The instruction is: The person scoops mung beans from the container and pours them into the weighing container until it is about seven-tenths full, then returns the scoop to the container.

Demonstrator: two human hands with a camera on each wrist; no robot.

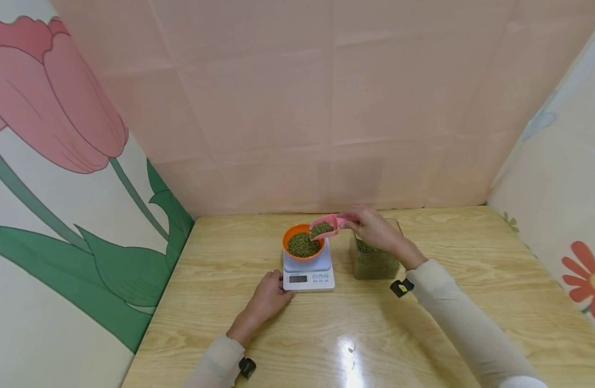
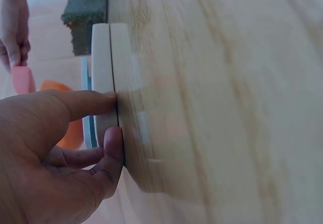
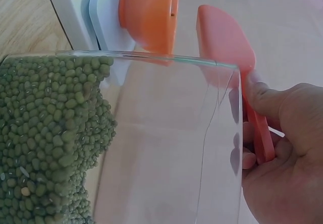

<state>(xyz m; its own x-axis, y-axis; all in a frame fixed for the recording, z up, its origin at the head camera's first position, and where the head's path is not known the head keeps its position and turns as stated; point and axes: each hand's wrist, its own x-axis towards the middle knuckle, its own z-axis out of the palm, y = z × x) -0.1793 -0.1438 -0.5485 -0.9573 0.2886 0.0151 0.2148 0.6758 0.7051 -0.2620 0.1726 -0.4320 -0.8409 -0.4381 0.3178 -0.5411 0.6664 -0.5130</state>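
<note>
My right hand grips the handle of a pink scoop, which holds green mung beans. The scoop is tilted over the right rim of an orange bowl with more mung beans inside. Beneath the bowl is a white digital kitchen scale, its display too small to read. At the scale's front left corner, my left hand holds the edge between thumb and fingers. A clear square container partly filled with mung beans stands right of the scale, under my right forearm.
Everything stands on a wood-grain table. A pink covering rises behind it. A tulip-printed panel is at the left, and a flower-printed panel at the right.
</note>
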